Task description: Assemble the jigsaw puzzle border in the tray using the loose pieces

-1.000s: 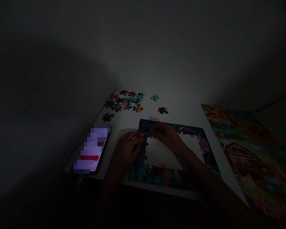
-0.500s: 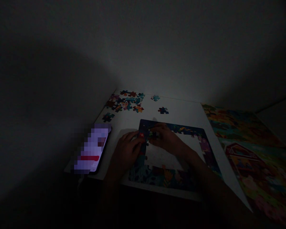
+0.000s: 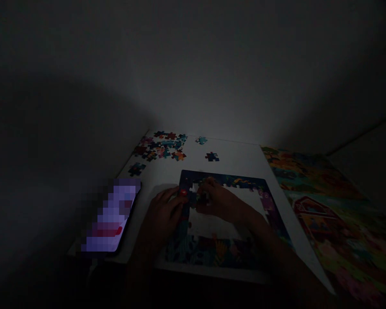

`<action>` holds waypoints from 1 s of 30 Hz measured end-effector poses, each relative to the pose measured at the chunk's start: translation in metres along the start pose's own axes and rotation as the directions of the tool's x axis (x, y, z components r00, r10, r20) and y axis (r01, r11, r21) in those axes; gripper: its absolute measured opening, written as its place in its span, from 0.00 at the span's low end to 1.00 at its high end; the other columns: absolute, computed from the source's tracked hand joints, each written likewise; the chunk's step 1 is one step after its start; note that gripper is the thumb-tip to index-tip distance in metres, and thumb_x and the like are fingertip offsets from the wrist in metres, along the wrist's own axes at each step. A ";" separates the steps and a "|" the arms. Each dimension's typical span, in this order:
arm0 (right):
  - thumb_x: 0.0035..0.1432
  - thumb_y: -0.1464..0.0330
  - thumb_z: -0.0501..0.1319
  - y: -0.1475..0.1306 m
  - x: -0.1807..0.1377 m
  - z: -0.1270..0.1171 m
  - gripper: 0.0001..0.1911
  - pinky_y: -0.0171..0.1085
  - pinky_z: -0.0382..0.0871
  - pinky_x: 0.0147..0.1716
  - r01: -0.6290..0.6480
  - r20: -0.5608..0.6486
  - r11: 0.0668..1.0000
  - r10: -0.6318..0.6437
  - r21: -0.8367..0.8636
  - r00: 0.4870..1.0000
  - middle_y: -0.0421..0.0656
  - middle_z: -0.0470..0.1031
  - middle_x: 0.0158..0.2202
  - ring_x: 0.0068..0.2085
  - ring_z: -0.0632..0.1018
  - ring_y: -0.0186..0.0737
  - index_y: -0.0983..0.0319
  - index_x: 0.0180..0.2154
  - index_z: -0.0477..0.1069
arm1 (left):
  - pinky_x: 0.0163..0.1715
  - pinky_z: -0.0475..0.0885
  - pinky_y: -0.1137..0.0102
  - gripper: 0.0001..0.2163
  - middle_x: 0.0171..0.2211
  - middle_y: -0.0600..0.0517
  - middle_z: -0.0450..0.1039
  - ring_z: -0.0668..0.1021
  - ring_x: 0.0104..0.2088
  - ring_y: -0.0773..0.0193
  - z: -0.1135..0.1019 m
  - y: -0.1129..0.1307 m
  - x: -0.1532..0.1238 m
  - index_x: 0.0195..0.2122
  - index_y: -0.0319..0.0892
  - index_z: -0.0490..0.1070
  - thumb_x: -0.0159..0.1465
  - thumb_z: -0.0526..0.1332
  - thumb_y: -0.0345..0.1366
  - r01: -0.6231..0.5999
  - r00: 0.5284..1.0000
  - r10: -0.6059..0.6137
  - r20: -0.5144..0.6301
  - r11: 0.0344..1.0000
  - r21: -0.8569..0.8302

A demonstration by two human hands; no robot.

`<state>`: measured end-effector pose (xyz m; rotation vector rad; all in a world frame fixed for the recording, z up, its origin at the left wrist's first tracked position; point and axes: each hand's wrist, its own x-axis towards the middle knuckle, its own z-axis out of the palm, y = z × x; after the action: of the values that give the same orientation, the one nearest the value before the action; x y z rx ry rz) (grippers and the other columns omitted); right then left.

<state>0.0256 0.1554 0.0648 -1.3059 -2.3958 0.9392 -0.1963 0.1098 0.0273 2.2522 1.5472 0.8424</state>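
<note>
In dim light a jigsaw puzzle frame (image 3: 260, 191) lies on a white table (image 3: 238, 161), its border assembled and its middle bare. My left hand (image 3: 162, 214) rests flat on the frame's left edge, fingers stretched toward the upper left corner. My right hand (image 3: 217, 199) is pinched on a small puzzle piece (image 3: 202, 196) just inside that corner, close to the left fingertips.
A heap of loose puzzle pieces (image 3: 160, 146) sits at the table's far left, with single pieces (image 3: 211, 156) nearer the frame. A lit phone (image 3: 110, 214) lies at the left edge. A colourful picture sheet (image 3: 324, 210) covers the right side.
The view has shifted so everything sits lower and further left. My right hand has drawn slightly inward along the top left corner with the piece; the left hand stays on the frame.
</note>
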 end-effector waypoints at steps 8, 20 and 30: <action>0.53 0.68 0.67 -0.015 -0.011 -0.010 0.14 0.35 0.62 0.31 -0.027 0.138 0.999 0.022 0.033 0.990 0.41 0.73 0.36 0.36 0.73 0.40 0.59 0.40 0.66 | 0.53 0.70 0.54 0.12 0.55 0.51 0.72 0.73 0.54 0.55 0.006 -0.012 0.001 0.45 0.52 0.76 0.68 0.54 0.36 -0.042 0.998 0.041 -0.043 0.999 -0.016; 0.58 0.62 0.60 0.024 -0.043 -0.103 0.08 0.36 0.67 0.31 -0.122 -0.319 0.969 0.187 0.213 0.929 0.42 0.76 0.31 0.32 0.75 0.39 0.59 0.37 0.71 | 0.54 0.70 0.53 0.11 0.53 0.51 0.73 0.73 0.54 0.54 0.006 -0.010 0.000 0.43 0.52 0.77 0.66 0.55 0.36 -0.011 0.999 0.010 -0.053 1.000 -0.024; 0.50 0.63 0.65 0.068 0.006 -0.056 0.13 0.38 0.71 0.36 -0.053 -0.133 0.804 0.162 0.592 0.978 0.42 0.79 0.30 0.32 0.78 0.38 0.63 0.36 0.76 | 0.53 0.69 0.53 0.12 0.52 0.51 0.74 0.73 0.53 0.55 0.004 -0.011 0.004 0.42 0.51 0.78 0.66 0.55 0.35 -0.032 0.998 0.032 -0.051 0.999 0.009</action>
<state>0.0948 0.2101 0.0635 -1.2148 -1.6942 1.3865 -0.2011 0.1182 0.0189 2.2842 1.5429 0.9109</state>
